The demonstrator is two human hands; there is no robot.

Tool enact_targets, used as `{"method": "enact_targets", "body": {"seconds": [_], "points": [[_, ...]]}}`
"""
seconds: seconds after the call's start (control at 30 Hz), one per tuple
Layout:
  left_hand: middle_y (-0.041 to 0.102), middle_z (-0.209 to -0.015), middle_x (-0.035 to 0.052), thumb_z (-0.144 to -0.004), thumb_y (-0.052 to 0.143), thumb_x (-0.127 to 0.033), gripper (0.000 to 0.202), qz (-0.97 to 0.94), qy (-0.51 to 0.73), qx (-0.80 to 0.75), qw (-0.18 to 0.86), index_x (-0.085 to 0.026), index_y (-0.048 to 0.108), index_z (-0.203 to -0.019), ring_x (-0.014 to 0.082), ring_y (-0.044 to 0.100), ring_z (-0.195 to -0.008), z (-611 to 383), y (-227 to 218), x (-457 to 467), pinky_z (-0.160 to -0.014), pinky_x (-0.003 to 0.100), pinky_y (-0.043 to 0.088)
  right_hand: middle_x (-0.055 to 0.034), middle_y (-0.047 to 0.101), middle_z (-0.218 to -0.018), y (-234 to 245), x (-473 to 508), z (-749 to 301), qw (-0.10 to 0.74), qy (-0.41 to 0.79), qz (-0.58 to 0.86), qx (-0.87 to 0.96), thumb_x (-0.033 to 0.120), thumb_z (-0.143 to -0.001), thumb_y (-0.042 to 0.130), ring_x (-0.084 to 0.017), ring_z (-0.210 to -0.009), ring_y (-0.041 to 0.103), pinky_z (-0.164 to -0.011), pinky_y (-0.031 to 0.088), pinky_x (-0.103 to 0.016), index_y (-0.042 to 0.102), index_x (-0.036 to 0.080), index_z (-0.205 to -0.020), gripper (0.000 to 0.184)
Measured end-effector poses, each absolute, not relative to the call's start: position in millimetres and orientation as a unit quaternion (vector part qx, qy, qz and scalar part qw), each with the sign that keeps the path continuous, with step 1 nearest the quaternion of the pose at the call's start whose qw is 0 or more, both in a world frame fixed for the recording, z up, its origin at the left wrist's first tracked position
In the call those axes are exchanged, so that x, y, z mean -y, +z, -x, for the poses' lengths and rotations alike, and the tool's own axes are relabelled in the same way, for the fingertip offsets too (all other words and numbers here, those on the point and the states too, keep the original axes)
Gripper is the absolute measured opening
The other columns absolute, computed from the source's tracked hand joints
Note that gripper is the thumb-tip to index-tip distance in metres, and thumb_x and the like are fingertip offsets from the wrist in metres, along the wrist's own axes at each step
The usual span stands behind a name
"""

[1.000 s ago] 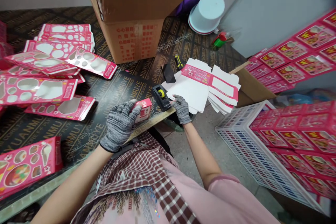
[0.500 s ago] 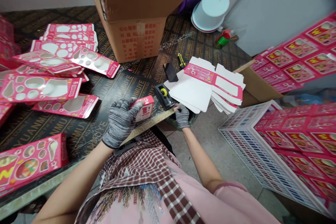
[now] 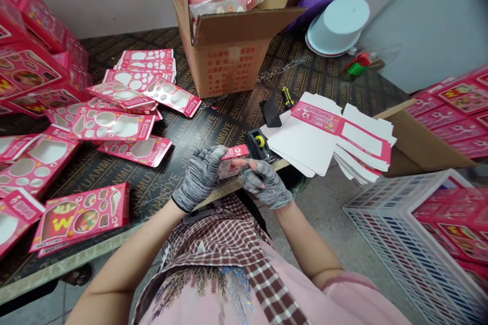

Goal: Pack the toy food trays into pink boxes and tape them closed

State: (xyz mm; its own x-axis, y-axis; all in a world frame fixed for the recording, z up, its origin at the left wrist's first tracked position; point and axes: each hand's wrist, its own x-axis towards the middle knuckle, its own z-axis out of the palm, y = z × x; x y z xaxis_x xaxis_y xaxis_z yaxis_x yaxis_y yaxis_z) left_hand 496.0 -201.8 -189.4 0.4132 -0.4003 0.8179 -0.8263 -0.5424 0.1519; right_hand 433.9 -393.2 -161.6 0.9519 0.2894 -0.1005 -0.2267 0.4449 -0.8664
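My left hand (image 3: 202, 177), in a grey fingerless-tipped knit glove, is wrapped round a small pink carton (image 3: 235, 152) at the table's front edge. At the carton's right end is my right hand (image 3: 269, 183), gloved alike, its index finger reaching onto the carton and the other fingers curled. Whatever its fingertips pinch is too small to make out. Just behind the right hand sits a black tape dispenser (image 3: 256, 138) with a yellow roll. Beyond it lie a dark flat block (image 3: 270, 113) and a yellow-and-black cutter (image 3: 286, 97).
Flat unfolded cartons (image 3: 305, 142) overhang the table edge at right. Cut-out pink cartons (image 3: 114, 122) lie left, near a filled window box (image 3: 84, 218). An open cardboard box (image 3: 229, 66) stands behind. A white basket (image 3: 396, 233) of pink boxes is at right.
My right hand has moved left from the front of the tape dispenser to the carton's end. My left hand still grips the carton. The camera view has shifted left.
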Motion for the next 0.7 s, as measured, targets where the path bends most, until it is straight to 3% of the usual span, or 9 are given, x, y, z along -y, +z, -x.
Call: {"method": "enact_targets", "body": {"seconds": [0.2,0.3,0.4,0.5,0.57,0.63,0.7], "points": [[0.07,-0.123,0.0146,-0.096,0.051,-0.02,0.032,-0.802,0.325,0.426,0.265,-0.02,0.06,-0.127,0.0254,0.067,-0.112,-493.3,-192.2,194.9,-0.092,0.043,0.054,0.0123,0.022,-0.037,-175.7,391.5,-451.5,0.874,0.22,0.432,0.033,0.046,-0.093,0.061,-0.006,-0.037,0.008,-0.037,0.016,-0.019,0.071,0.016,-0.084,0.032],[0.069,-0.124,0.0169,-0.097,0.05,-0.024,0.031,-0.809,0.32,0.419,0.26,-0.018,0.065,-0.125,0.0272,0.067,-0.111,-491.1,-188.6,197.2,-0.09,0.044,0.053,0.0122,0.024,-0.036,-179.7,391.4,-453.8,0.871,0.218,0.44,0.011,0.047,-0.094,0.06,-0.006,-0.036,0.011,-0.036,0.02,-0.017,0.069,0.018,-0.08,0.032],[0.073,-0.114,0.0135,-0.097,0.056,-0.034,0.026,-0.823,0.328,0.363,0.288,-0.019,0.073,-0.109,0.0251,0.069,-0.101,-494.4,-187.4,205.8,-0.085,0.04,0.053,0.0103,0.03,-0.034,-186.5,390.3,-454.5,0.843,0.16,0.513,-0.016,0.058,-0.089,0.062,-0.006,-0.033,0.019,-0.036,0.024,-0.017,0.067,0.018,-0.073,0.044],[0.076,-0.106,0.0118,-0.096,0.058,-0.034,0.024,-0.831,0.341,0.327,0.294,-0.019,0.076,-0.1,0.0237,0.07,-0.092,-497.6,-188.3,213.5,-0.079,0.038,0.052,0.002,0.046,-0.035,-200.7,394.7,-453.5,0.766,0.127,0.628,-0.051,0.077,-0.083,0.057,-0.005,-0.032,0.031,-0.034,0.022,-0.018,0.06,0.016,-0.057,0.066],[0.076,-0.107,0.012,-0.095,0.059,-0.033,0.023,-0.832,0.344,0.333,0.28,-0.019,0.076,-0.101,0.024,0.07,-0.093,-492.1,-188.6,214.7,-0.078,0.038,0.052,-0.0048,0.058,-0.043,-210.4,400.8,-451.5,0.744,0.208,0.629,-0.085,0.091,-0.08,0.039,-0.008,-0.032,0.041,-0.032,0.025,-0.018,0.065,0.014,-0.062,0.083],[0.076,-0.11,0.0109,-0.095,0.059,-0.032,0.021,-0.827,0.337,0.357,0.274,-0.021,0.075,-0.103,0.0239,0.071,-0.096,-477.8,-189.6,212.3,-0.08,0.038,0.053,-0.0098,0.068,-0.056,-217.0,407.1,-448.1,0.762,0.305,0.561,-0.106,0.097,-0.077,0.022,-0.015,-0.04,0.056,-0.034,0.038,-0.022,0.071,0.012,-0.082,0.098],[0.077,-0.11,0.0078,-0.096,0.058,-0.029,0.02,-0.806,0.304,0.406,0.305,-0.024,0.074,-0.107,0.0218,0.071,-0.098,-459.0,-193.6,205.9,-0.082,0.037,0.055,-0.0128,0.075,-0.075,-219.8,411.3,-443.5,0.789,0.339,0.5,-0.108,0.094,-0.078,0.03,-0.022,-0.059,0.069,-0.046,0.054,-0.03,0.072,0.012,-0.101,0.094]]}}
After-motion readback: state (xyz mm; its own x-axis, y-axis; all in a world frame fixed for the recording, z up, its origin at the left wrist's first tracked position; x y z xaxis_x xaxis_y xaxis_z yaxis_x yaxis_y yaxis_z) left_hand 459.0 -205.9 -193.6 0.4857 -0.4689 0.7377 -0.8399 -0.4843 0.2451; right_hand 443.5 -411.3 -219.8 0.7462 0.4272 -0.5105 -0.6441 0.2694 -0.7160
